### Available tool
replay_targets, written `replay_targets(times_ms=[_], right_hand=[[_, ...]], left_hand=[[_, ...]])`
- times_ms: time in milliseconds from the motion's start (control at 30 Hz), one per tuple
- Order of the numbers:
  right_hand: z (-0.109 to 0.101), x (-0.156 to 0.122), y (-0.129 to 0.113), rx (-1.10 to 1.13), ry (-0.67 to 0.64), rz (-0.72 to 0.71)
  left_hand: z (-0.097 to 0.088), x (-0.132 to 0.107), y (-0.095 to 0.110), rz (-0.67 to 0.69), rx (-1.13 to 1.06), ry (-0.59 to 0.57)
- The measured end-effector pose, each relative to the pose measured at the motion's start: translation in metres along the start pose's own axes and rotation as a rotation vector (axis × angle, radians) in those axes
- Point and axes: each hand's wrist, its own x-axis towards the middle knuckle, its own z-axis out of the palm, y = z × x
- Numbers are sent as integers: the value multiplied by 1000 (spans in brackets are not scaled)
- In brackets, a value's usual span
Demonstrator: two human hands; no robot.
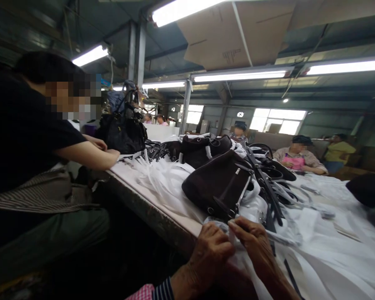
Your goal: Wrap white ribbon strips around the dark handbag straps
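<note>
My left hand (pixel 211 250) and my right hand (pixel 253 241) meet at the near edge of the table, both pinched on white wrapping paper (pixel 237 260) that bunches between them. Just beyond my fingers lies a dark brown handbag (pixel 217 183) with metal zip and rings, tilted on its side on a heap of white paper. Black straps (pixel 267 187) trail off its right side. My left sleeve shows pink check and dark stripes.
A person in a black shirt (pixel 25 137) sits to my left with arms on the table (pixel 162 212). More dark handbags (pixel 125 131) stand farther along. Other workers (pixel 298 156) sit across. White paper strips (pixel 331 233) cover the right of the table.
</note>
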Motion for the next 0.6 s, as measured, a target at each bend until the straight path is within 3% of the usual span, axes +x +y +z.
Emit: replay_targets(times_ms=[167, 300, 433, 500, 600], right_hand=[[0, -34, -6, 99, 27, -25], [-12, -51, -5, 129, -6, -11], [-34, -55, -3, 123, -34, 60], [-45, -54, -3, 93, -9, 55], [-53, -49, -8, -28, 29, -26]], left_hand=[[-11, -7, 1, 35, -31, -99], [-21, -12, -4, 27, -135, -218], [-39, -2, -6, -140, -20, -301], [-48, 10, -6, -230, 87, -434], [-54, 26, -6, -218, 149, -657]])
